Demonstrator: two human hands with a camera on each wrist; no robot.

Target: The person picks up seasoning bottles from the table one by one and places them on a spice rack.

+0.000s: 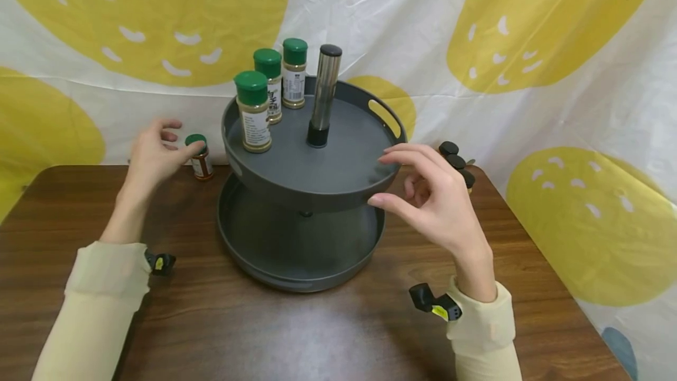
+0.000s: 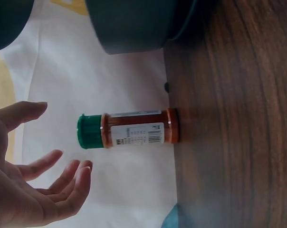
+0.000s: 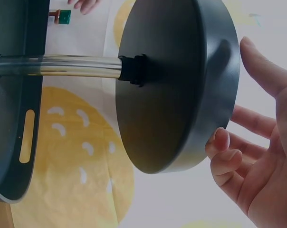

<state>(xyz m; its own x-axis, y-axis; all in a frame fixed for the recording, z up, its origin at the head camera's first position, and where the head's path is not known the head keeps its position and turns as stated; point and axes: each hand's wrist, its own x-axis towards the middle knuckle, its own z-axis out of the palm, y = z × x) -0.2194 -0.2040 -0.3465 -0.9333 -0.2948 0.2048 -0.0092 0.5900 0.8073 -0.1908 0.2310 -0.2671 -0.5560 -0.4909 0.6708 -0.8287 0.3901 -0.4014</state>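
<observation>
A spice jar with a green cap and reddish contents (image 2: 138,128) stands upright on the table, left of a two-tier grey turntable tray. My left hand (image 1: 156,149) is close by that jar, thumb and fingers spread apart; in the left wrist view a gap shows between them and the cap. At the right rim of the upper tray (image 1: 344,175) is my right hand (image 1: 433,199), thumb and fingers parted with nothing between them. Three green-capped jars with pale contents, the front one (image 1: 255,125) labelled, stand on the upper tray's left side.
A steel post (image 1: 326,90) with a black top rises from the upper tray. Beneath it sits the lower tray (image 1: 301,281). Several black-capped containers (image 1: 456,161) stand behind my right hand. A fruit-patterned cloth (image 1: 381,10) hangs along the wooden table's back edge.
</observation>
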